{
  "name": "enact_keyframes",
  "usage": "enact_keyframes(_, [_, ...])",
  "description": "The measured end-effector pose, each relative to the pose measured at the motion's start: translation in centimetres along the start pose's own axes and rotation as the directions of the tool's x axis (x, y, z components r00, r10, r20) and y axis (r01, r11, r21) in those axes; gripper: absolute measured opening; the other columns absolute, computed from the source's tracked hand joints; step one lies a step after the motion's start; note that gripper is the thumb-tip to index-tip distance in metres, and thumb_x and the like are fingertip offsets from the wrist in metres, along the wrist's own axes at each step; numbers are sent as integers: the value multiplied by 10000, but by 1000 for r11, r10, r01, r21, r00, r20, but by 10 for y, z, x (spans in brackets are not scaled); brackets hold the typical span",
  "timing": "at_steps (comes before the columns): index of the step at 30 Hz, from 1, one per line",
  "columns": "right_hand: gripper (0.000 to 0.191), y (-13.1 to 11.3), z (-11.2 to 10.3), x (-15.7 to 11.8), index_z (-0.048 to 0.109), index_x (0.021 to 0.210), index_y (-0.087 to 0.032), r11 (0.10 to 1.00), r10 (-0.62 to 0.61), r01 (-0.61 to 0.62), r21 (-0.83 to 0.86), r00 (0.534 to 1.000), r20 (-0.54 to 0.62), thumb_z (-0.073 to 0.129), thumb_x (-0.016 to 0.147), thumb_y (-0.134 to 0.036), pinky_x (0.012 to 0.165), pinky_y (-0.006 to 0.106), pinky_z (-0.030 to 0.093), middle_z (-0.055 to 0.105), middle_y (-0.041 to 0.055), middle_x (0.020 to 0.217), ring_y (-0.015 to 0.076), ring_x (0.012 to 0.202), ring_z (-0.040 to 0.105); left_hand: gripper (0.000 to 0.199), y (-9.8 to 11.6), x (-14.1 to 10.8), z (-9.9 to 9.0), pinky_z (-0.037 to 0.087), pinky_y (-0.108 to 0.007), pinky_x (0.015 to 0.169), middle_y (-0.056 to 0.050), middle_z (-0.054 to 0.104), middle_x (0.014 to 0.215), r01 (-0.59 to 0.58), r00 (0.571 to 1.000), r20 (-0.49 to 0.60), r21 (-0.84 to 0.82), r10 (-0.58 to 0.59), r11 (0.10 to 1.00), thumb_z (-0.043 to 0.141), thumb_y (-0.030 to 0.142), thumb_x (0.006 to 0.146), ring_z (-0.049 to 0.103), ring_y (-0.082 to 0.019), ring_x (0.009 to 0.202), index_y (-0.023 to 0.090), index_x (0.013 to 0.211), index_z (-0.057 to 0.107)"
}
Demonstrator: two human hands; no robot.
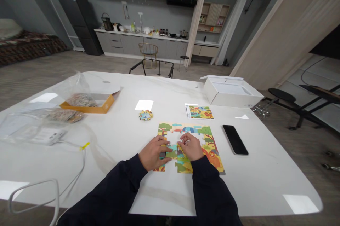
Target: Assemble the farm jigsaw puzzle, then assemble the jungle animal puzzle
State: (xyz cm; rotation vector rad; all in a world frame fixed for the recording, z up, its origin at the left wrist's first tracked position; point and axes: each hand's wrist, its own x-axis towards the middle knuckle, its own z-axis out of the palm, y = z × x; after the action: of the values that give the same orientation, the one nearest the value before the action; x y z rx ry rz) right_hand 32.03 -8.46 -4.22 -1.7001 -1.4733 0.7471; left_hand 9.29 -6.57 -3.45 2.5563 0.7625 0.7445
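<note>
A partly assembled jigsaw puzzle (212, 148) with animals and trees lies on the white table, with gaps in its middle and at its lower edge. My left hand (154, 152) rests over the puzzle's left part, fingers spread, fingertips on pieces. My right hand (190, 146) is over the middle, its thumb and index finger close together; whatever they hold, if anything, is hidden. Behind the puzzle, to the left, sits a small pile of loose pieces (145, 115). A picture card (201, 111) with a similar scene lies behind the puzzle to the right.
A black phone (235, 139) lies right of the puzzle. An open white box (231, 91) stands at the back right. On the left are an orange box (106, 104), plastic bags of pieces (62, 115), a power strip (50, 135) and a white cable (77, 174).
</note>
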Motion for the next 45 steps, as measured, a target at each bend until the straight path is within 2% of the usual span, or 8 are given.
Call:
enact_keyframes(6, [152, -4, -1, -2, 626, 819, -209, 999, 38, -38, -6, 999, 15, 709, 706, -270, 565, 260, 446, 657, -31, 624, 146, 522, 592, 264, 0, -1, 4, 535, -454, 965, -104, 716, 1144, 26, 999, -16, -72, -27, 997, 826, 365, 797, 582, -277, 1096, 224, 1017, 788])
enact_keyframes(14, [146, -3, -1, -2, 632, 819, -207, 999, 28, -27, -20, 999, 18, 707, 706, -264, 564, 261, 448, 658, -30, 617, 145, 512, 586, 645, 8, 1, -2, 515, -467, 1005, -94, 687, 1165, 121, 993, 17, -157, -119, 980, 877, 261, 707, 566, -283, 1123, 210, 1285, 595])
enact_keyframes(18, [150, -1, 0, -1, 631, 815, -209, 1000, 22, -22, -10, 1000, 14, 708, 703, -272, 553, 258, 446, 645, -32, 609, 144, 509, 579, 625, 11, 1, -2, 509, -458, 1006, -84, 675, 1153, 152, 988, 25, -162, -150, 975, 861, 205, 694, 569, -287, 1129, 216, 1251, 576])
enact_keyframes(30, [154, -4, -2, -1, 650, 824, -203, 999, 30, -29, -37, 999, 21, 696, 730, -315, 563, 265, 446, 675, -8, 643, 149, 519, 585, 655, 10, 1, 5, 484, -459, 981, -65, 687, 1164, 200, 980, 26, -113, -198, 973, 911, 246, 670, 580, -289, 1132, 232, 1230, 572])
enact_keyframes(34, [181, -7, -2, -3, 642, 815, -199, 1000, 23, -23, -11, 1000, -8, 667, 793, -377, 525, 259, 418, 661, -1, 641, 137, 486, 559, 657, 10, 1, 4, 485, -462, 984, -81, 664, 1183, 170, 984, -41, -117, -175, 979, 887, 256, 696, 583, -291, 1132, 233, 1254, 542])
enact_keyframes(36, [243, -12, -3, -4, 642, 834, -195, 996, 12, -10, 87, 1000, -15, 649, 832, -437, 507, 253, 411, 656, 5, 661, 131, 489, 554, 674, 13, 2, 3, 493, -456, 976, -83, 650, 1176, 164, 978, -106, -130, -178, 978, 868, 258, 715, 592, -282, 1110, 232, 1286, 510])
enact_keyframes(40, [344, -22, -3, -8, 623, 906, -189, 938, -2, -57, 342, 986, 169, 696, 806, -510, 494, 231, 409, 622, -14, 659, 126, 525, 560, 645, 19, 4, -2, 522, -438, 949, -80, 633, 1125, 168, 957, -205, -182, -204, 969, 836, 278, 749, 614, -265, 1056, 231, 1289, 487])
enact_keyframes(45, [407, -21, -7, -12, 599, 964, -190, 930, 12, -153, 334, 921, 390, 818, 691, -398, 470, 197, 359, 535, -88, 565, 82, 460, 454, 660, 19, 2, -6, 538, -452, 965, -94, 637, 1148, 108, 982, -129, -197, -135, 975, 836, 323, 754, 623, -272, 1076, 223, 1300, 479])
